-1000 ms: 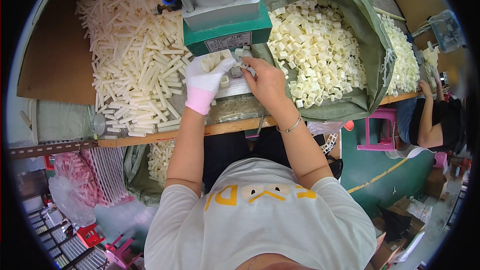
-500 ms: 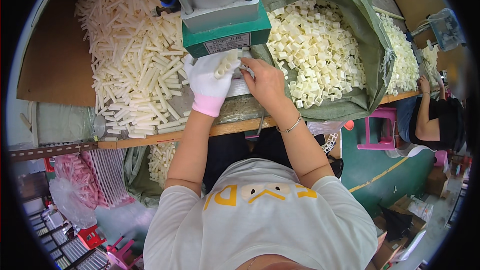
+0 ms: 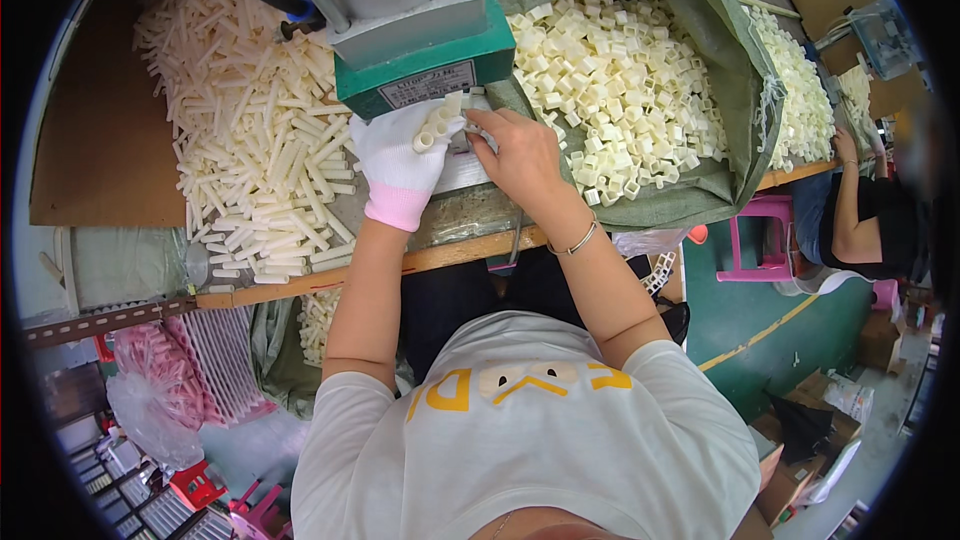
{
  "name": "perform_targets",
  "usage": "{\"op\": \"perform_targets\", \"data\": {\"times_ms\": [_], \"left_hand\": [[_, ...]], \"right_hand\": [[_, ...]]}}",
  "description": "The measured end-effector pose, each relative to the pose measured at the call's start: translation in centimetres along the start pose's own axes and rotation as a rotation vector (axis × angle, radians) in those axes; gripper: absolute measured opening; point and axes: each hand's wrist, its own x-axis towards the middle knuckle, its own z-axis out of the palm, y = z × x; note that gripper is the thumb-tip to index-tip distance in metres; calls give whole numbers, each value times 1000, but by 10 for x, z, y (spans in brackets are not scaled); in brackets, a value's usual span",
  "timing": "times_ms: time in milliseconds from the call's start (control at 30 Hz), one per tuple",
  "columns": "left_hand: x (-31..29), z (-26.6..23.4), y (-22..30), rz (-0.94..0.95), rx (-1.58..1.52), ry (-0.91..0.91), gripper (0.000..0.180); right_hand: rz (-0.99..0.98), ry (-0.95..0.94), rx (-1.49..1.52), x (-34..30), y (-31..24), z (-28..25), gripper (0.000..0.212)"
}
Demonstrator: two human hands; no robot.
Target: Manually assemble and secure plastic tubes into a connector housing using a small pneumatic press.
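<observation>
In a white glove with a pink cuff, my left hand (image 3: pixel 396 162) is closed around a few cream plastic tubes (image 3: pixel 437 126), their open ends showing. It sits just below the green head of a press (image 3: pixel 430 70). My bare right hand (image 3: pixel 527 162) is beside it, fingers bent and thumb close to the index finger, at the metal fixture (image 3: pixel 462 172) under the press. Whatever the right fingertips hold is too small and hidden to make out.
Loose cream tubes (image 3: pixel 250 140) are heaped on the left of the bench. On the right, a green woven sack (image 3: pixel 690 198) holds many short square cream pieces (image 3: pixel 610 90). A wooden edge (image 3: pixel 450 252) runs along the bench front. Another person (image 3: pixel 865 215) works at far right.
The press and both hands appear shifted left as the view turns slightly. The left hand still holds the tubes, and the right fingers remain at the fixture.
</observation>
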Motion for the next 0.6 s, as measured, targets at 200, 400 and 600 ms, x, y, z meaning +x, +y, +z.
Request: {"op": "perform_targets", "data": {"times_ms": [200,400,600], "left_hand": [[-6,9,-9,-60,-96,18,24],[-3,6,-4,14,-47,80,24],[-15,20,-12,-17,-11,47,23]], "right_hand": [[15,-14,17,-4,4,0,26],[124,55,82,-8,3,-25,27],[324,321,182,-34,38,-83,22]]}}
